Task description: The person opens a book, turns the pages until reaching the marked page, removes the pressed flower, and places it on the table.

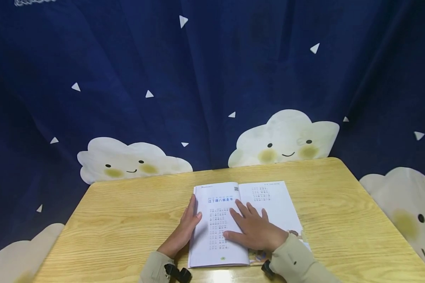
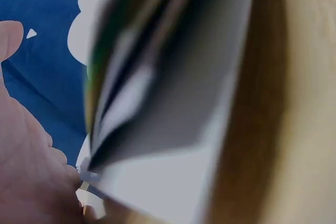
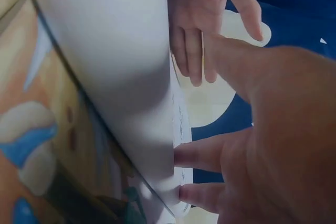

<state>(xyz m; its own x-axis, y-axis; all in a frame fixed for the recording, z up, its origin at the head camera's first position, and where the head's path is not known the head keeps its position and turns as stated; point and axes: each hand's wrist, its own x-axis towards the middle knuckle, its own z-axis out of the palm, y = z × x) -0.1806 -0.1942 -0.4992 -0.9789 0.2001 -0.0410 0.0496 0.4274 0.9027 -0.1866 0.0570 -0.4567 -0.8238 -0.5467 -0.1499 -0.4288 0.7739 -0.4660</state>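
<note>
On the near middle of the wooden table point(image 1: 127, 220) lies the open book point(image 1: 212, 239), spine running away from you, a dark blue curtain point(image 1: 198, 78) with white clouds hanging behind it.

Your left hand point(image 1: 185, 228) sits at the book's left edge, fingers straight along the margin and the thumb lying on the page; it steadies the edge and grips nothing. The left wrist view shows only blurred page edges close up, so you cannot tell from it whether a fingertip has slipped under the sheets.

Your right hand point(image 1: 253, 230) lies flat over the gutter, fingers spread and pointing up the printed page, thumb stretched left across the text; it presses, it does not pinch. The right wrist view shows a white leaf bowed up beside the fingers point(image 3: 199, 153), with an illustrated page underneath.

Judgement: the step in hand is flattening the spread. To do it well, keep the right palm low and smooth outward from the gutter, not toward it, so the bowed leaf lies down without a crease. Hold the left edge with light, even pressure so the book does not slide on the table.
</note>
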